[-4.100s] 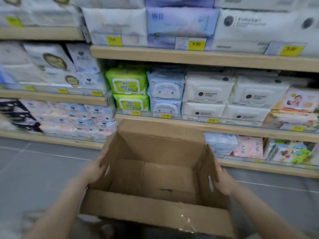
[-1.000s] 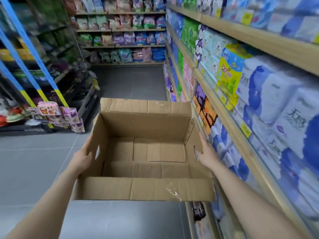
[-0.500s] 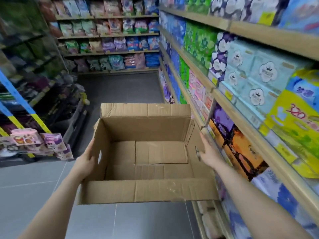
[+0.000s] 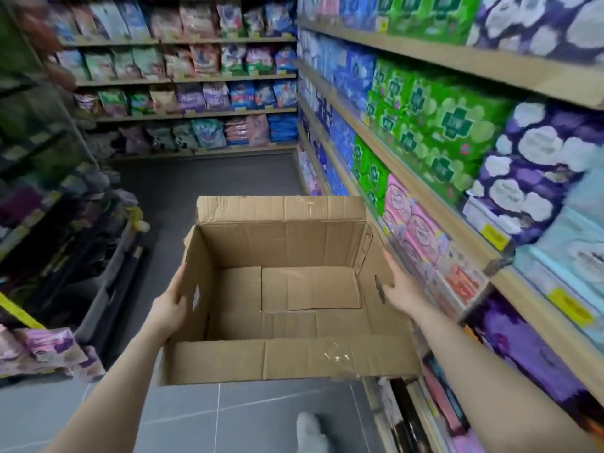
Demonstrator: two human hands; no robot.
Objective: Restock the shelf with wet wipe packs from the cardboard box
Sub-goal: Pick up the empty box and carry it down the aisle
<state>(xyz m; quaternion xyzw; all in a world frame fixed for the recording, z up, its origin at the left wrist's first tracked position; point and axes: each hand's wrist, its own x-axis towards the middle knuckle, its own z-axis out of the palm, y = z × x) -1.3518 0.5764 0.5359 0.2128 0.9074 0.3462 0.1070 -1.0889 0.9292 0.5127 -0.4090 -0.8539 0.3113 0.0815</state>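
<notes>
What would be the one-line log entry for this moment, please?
cardboard box: empty, carried | left hand: on left wall | right hand: on right wall | shelf: stocked, at right

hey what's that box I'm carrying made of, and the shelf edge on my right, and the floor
Box: brown corrugated cardboard, matte; creased flaps, clear tape scraps. Shelf edge: pale wood-look, possibly laminate; too blurred to tell. Floor: dark grey tile, slight sheen, thin joint lines showing.
</notes>
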